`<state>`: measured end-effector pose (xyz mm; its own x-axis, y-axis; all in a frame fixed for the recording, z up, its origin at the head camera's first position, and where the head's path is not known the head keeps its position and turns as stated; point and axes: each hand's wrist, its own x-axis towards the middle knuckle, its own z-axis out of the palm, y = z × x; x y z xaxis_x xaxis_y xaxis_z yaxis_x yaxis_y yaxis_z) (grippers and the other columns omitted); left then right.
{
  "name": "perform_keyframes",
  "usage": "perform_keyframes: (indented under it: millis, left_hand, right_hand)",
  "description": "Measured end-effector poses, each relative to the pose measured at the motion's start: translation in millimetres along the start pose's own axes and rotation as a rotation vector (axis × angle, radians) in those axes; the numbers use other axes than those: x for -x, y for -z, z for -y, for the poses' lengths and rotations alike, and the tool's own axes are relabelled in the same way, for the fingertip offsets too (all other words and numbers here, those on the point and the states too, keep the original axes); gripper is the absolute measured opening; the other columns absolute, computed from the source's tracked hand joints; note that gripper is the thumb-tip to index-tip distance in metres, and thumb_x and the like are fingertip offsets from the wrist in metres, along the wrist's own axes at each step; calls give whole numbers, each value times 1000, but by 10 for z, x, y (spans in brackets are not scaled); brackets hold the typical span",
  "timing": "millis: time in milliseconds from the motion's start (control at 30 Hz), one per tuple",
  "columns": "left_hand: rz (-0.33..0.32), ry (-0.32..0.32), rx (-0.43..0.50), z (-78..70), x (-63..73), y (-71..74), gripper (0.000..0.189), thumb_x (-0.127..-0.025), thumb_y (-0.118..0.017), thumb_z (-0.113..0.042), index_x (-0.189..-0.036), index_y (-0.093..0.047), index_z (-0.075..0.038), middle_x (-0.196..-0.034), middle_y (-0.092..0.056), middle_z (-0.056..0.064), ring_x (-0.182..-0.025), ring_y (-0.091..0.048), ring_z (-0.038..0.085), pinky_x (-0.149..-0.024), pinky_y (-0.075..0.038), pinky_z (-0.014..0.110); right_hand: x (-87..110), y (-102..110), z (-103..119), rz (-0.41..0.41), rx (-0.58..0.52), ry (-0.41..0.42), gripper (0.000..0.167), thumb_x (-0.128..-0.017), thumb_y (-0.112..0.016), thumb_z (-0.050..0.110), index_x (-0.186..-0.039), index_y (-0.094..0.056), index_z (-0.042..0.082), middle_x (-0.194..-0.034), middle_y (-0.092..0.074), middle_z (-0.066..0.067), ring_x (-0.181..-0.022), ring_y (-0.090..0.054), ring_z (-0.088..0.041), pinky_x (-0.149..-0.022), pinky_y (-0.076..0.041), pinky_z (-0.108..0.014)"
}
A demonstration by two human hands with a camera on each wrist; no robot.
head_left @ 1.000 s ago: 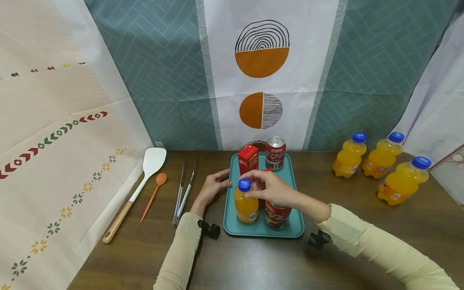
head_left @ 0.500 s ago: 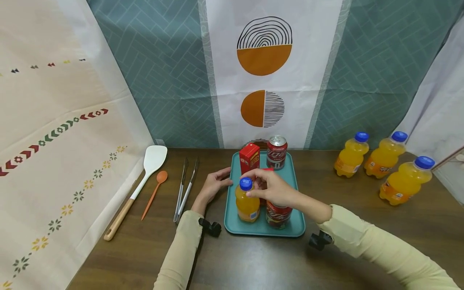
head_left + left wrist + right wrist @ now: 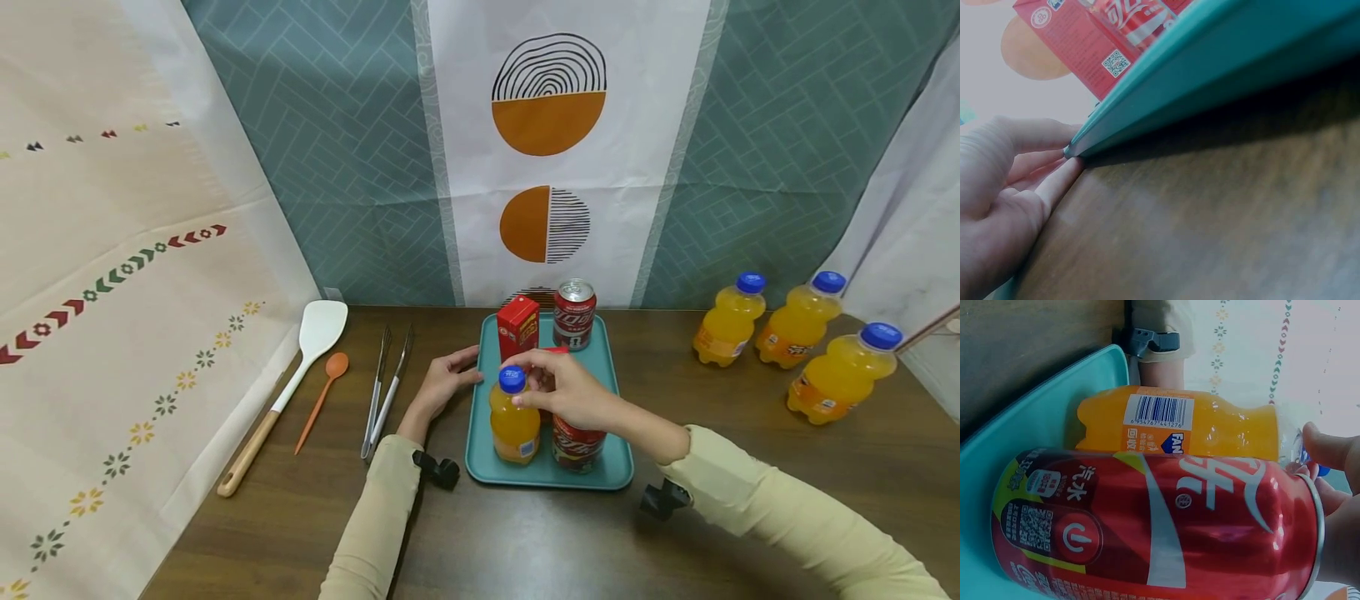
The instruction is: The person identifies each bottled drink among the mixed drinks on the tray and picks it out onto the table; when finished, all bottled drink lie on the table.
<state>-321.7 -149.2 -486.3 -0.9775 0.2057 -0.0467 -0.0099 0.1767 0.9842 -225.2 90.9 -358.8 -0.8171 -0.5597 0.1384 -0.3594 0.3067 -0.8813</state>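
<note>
My right hand [image 3: 573, 390] pinches an upright orange soda bottle [image 3: 513, 427] near its blue cap. The bottle stands on the teal tray [image 3: 551, 479], towards its front left. Beside it, below my right hand, is a red cola can [image 3: 577, 448]; it fills much of the right wrist view, in front of the soda bottle [image 3: 1229, 419]. My left hand [image 3: 441, 387] holds the tray's left rim, thumb above and fingers lower in the left wrist view. Behind are a red drink carton [image 3: 518, 327] and another cola can [image 3: 574, 317]. A second red item is mostly hidden by my right hand.
Three more orange soda bottles [image 3: 729, 321] stand at the back right of the wooden table [image 3: 525, 542]. Left of the tray lie tongs [image 3: 384, 404], an orange spoon [image 3: 322, 400] and a white spatula [image 3: 288, 383]. Fabric hangs behind and at the left side.
The whole head view has shifted slightly. Both hands, the tray and the soda bottle keep their places relative to one another.
</note>
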Motion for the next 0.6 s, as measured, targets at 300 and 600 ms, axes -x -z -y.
perform_keyframes:
  millis: [300,600]
  left_hand:
    - [0,11,9,14,-9,-2,49,-89,-67,-5,-137,-57,-7,-141,-56,15,-132,-53,31,-109,-45,43]
    - [2,10,1,15,-17,0,50,-89,-68,-4,-137,-56,-6,-142,-56,15,-132,-53,31,-108,-46,42]
  right_hand:
    - [64,57,110,-9,-15,-12,40,-89,-70,11,-127,-59,6,-86,-52,-7,-80,-50,-19,-69,-51,-21]
    - [170,242,399,-63,29,48,41,-88,-70,10,-127,-59,7,-86,-56,-8,-80,-54,-19,-72,-56,-24]
